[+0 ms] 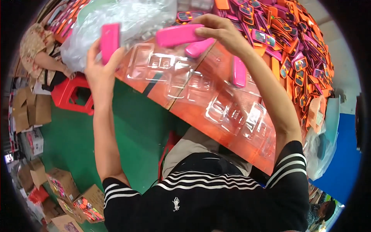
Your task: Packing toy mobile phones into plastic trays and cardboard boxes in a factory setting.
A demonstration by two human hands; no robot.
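My left hand (99, 69) is raised over the table's edge, its thumb and fingers closed on an upright pink toy phone (110, 40). My right hand (223, 33) grips the end of another pink toy phone (174, 35), which lies sideways, its plain back showing. Just under it is a pink piece (199, 48), and a further pink toy phone (239, 73) rests on the trays below my right forearm. Several clear plastic blister trays (189, 84) are spread in a row along the orange table (162, 99) in front of me.
A large heap of orange and purple toy phones (295, 65) covers the right side of the table. Clear plastic bags (127, 19) lie at the far left. Beyond my left arm are a co-worker's arm (50, 62) and a red stool (71, 94). Cardboard boxes (63, 183) stand on the green floor.
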